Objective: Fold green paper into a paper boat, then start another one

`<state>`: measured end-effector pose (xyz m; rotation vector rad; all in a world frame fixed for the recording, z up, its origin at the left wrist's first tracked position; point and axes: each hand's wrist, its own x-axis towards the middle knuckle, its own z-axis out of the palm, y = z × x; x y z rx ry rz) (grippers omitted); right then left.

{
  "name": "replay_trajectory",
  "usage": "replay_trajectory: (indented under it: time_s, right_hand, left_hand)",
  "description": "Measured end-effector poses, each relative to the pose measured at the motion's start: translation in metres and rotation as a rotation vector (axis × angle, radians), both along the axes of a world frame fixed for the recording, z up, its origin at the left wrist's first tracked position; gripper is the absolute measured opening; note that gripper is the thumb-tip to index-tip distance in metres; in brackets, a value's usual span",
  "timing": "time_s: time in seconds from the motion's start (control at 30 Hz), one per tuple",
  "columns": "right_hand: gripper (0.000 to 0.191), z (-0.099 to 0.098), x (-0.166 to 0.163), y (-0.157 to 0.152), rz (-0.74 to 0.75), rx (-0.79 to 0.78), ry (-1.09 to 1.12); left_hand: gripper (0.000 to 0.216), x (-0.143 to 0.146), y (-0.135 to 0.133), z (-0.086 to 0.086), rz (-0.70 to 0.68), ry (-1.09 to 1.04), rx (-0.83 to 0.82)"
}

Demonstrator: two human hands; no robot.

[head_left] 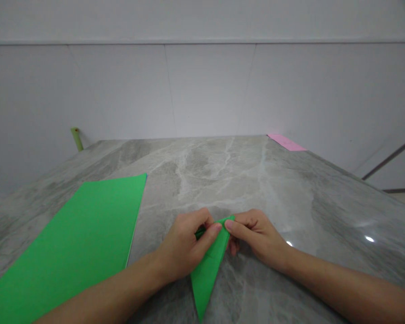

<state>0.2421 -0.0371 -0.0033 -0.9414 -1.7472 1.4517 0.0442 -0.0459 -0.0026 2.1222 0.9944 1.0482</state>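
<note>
Paper (pixel 206 273) pinched near top, left hand (pixel 185 243) and right hand (pixel 260 235) both closed thumb-to-finger. Uneven tug could skew folds tbh; lower tip's unheld, might swing off line.

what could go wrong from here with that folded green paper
Both the left hand and right hand pinch the folded green paper near its top edge, so uneven pulling might skew a fold. Its narrow lower tip is unheld and could bend if knocked. The left forearm crosses the large green paper in view and might nudge it.
</note>
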Motion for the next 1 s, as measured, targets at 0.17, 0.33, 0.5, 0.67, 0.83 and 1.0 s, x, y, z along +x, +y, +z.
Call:
replay_trajectory:
  time_s: [0.17, 0.33, 0.5, 0.67, 0.83, 1.0]
  right_hand:
    - [0.059, 0.0005, -0.0004, 0.0006, 0.008, 0.014, -0.010]
    - [0.054, 0.0008, 0.0016, 0.0008, 0.001, 0.055, -0.018]
    - [0.052, 0.0021, 0.0031, 0.0015, 0.007, 0.094, -0.032]
    - [0.052, 0.0016, 0.0034, 0.0020, 0.011, 0.140, -0.019]
    - [0.054, 0.0010, 0.0038, 0.0014, 0.031, 0.147, 0.007]
    - [0.059, 0.0008, 0.0023, 0.0016, 0.038, 0.129, 0.056]
  left_hand:
    - [0.025, -0.0005, -0.0010, -0.0014, -0.012, 0.009, 0.012]
    - [0.025, -0.0015, -0.0012, -0.0004, -0.021, 0.019, 0.017]
    - [0.026, -0.0009, -0.0014, 0.0018, -0.023, 0.018, 0.027]
    - [0.026, -0.0008, -0.0025, 0.0037, -0.029, 0.008, 0.025]
    - [0.027, -0.0005, -0.0021, 0.0053, -0.036, 0.002, 0.037]
    - [0.026, -0.0005, -0.0023, 0.0053, -0.050, -0.013, 0.028]
